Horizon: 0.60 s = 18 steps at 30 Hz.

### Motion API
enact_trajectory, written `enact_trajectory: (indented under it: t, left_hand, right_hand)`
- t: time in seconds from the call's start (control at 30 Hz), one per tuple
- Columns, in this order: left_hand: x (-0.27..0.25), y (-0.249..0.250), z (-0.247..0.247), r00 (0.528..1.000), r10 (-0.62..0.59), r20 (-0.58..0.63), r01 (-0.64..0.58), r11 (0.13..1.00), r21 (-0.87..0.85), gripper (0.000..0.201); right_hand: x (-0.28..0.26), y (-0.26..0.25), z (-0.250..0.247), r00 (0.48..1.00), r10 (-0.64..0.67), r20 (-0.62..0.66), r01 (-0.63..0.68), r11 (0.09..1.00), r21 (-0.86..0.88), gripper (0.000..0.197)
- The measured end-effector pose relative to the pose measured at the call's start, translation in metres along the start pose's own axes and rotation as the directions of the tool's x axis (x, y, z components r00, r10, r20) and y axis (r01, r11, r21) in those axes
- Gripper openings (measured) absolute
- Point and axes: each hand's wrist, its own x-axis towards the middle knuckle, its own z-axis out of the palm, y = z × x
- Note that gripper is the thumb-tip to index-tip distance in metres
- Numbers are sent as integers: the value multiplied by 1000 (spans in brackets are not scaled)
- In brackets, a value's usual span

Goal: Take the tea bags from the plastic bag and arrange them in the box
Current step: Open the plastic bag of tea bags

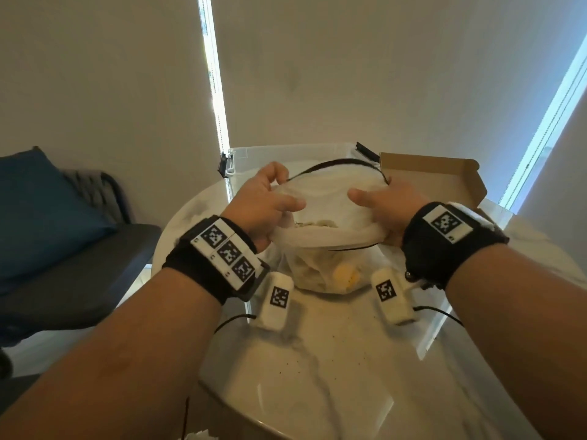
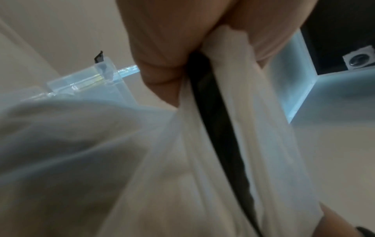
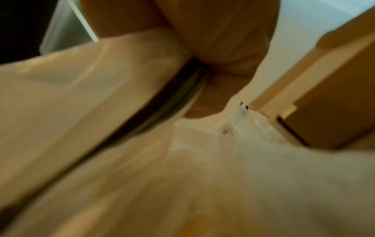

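Both hands, left hand [image 1: 260, 204] and right hand [image 1: 386, 206], grip the plastic bag [image 1: 320, 249] between them.

A round, pale marbled table [image 1: 333, 369] fills the lower middle of the head view; dark specks dot its top near the centre; a white plastic bag [image 1: 320, 268] stands on it at mid-frame, with pale and yellow shapes showing dimly through its side; a clear tub [image 1: 286, 154] sits at the far edge, upper middle, with black clips at its corners; an open cardboard box [image 1: 438, 176] lies just right of the tub, upper right of the table; whether bag and tub touch cannot be told.
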Motion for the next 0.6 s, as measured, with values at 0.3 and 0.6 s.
enact_trajectory:
  t: [0.3, 0.6]
  left_hand:
    - [-6, 14, 21, 984, 169, -57, -70, 662, 746, 54]
    - [8, 1, 11, 919, -355, -170, 377, 917, 128, 27]
  right_hand:
    - [-4, -10, 1, 950, -306, -69, 235, 840, -489, 35]
    - [-3, -9, -18, 875, 299, 380, -468, 725, 506, 30]
